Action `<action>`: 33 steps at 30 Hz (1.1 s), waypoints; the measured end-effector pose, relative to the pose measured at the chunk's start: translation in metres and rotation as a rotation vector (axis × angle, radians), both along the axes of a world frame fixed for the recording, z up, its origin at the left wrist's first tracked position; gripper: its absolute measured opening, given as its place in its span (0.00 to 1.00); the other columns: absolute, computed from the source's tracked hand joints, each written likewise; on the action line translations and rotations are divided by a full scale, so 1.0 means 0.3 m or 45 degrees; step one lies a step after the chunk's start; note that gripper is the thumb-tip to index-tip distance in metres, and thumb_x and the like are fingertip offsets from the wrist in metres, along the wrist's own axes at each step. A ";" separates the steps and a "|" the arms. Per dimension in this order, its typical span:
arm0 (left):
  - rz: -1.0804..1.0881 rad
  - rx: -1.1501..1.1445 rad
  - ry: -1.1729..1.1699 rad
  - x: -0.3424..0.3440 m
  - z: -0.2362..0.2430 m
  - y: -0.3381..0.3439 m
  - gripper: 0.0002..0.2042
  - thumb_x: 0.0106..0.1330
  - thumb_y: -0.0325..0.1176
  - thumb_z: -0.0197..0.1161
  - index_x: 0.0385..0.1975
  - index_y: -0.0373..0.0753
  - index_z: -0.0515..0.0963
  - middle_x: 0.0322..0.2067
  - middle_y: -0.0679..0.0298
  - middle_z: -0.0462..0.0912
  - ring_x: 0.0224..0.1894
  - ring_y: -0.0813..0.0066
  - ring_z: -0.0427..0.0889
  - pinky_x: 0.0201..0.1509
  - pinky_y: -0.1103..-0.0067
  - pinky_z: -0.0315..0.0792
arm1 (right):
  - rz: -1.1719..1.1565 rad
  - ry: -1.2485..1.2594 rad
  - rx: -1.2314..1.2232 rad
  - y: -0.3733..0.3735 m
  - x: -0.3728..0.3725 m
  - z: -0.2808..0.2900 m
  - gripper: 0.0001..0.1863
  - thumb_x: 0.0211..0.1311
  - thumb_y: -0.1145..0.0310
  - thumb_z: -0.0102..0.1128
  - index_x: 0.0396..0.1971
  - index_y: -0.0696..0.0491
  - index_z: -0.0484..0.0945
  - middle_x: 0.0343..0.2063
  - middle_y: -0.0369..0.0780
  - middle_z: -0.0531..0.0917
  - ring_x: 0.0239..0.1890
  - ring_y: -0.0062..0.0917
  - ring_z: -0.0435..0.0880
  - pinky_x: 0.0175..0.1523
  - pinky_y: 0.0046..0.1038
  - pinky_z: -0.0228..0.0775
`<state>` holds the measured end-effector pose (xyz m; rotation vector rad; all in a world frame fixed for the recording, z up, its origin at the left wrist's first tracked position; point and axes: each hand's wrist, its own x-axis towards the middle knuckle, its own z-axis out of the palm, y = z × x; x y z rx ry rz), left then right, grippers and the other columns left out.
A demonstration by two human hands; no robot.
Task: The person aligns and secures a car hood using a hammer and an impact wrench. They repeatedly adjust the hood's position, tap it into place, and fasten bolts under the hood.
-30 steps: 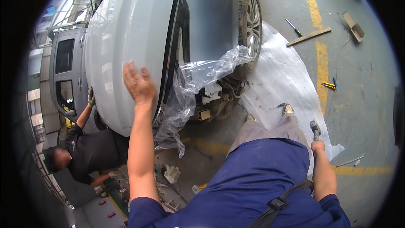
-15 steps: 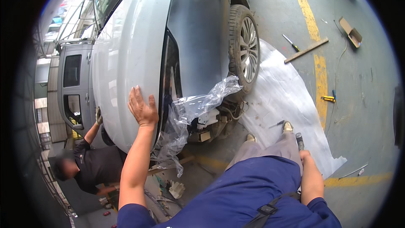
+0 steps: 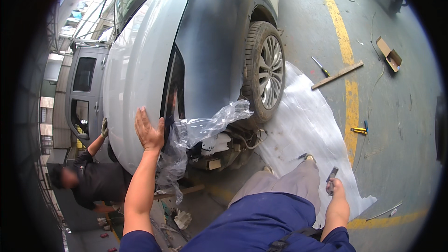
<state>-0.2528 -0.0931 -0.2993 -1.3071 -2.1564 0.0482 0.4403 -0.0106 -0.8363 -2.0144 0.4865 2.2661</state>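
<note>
Your left hand (image 3: 150,134) lies spread on the hood (image 3: 135,74) near its edge, probably steadying it; your right hand (image 3: 338,189) grips a dark tool (image 3: 333,173), held clear.

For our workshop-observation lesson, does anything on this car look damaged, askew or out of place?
Yes. Below the silver hood, internal front-end parts are exposed that bodywork would usually hide. Crumpled clear plastic film hangs loosely beside them, and the dark gray fender doesn't match the hood's color.
</note>
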 end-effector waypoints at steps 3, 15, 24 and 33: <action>0.016 0.021 -0.011 -0.008 -0.010 -0.016 0.41 0.70 0.64 0.52 0.73 0.37 0.58 0.71 0.46 0.60 0.72 0.44 0.60 0.75 0.56 0.53 | -0.460 0.002 0.071 0.074 0.132 -0.030 0.09 0.72 0.64 0.49 0.33 0.53 0.69 0.17 0.34 0.71 0.15 0.21 0.70 0.17 0.21 0.66; 0.153 0.315 -0.060 -0.002 -0.047 -0.051 0.35 0.74 0.60 0.46 0.70 0.38 0.63 0.69 0.46 0.64 0.70 0.44 0.62 0.74 0.55 0.52 | 1.015 -0.601 0.783 0.402 -0.126 0.015 0.17 0.61 0.66 0.56 0.46 0.59 0.80 0.37 0.45 0.83 0.32 0.34 0.82 0.32 0.40 0.75; 0.312 0.253 0.014 0.050 -0.054 -0.031 0.36 0.72 0.61 0.48 0.71 0.42 0.62 0.71 0.48 0.60 0.73 0.45 0.58 0.75 0.49 0.48 | 1.108 -0.090 2.170 0.526 -1.168 0.945 0.19 0.63 0.64 0.63 0.46 0.63 0.81 0.43 0.51 0.87 0.46 0.39 0.87 0.55 0.34 0.76; 0.270 0.697 -0.161 -0.048 -0.123 -0.428 0.29 0.73 0.46 0.54 0.67 0.33 0.65 0.68 0.42 0.64 0.70 0.40 0.61 0.74 0.55 0.54 | 1.220 -0.023 3.078 0.474 -1.482 1.597 0.20 0.69 0.59 0.59 0.48 0.62 0.79 0.40 0.51 0.86 0.44 0.42 0.86 0.52 0.36 0.75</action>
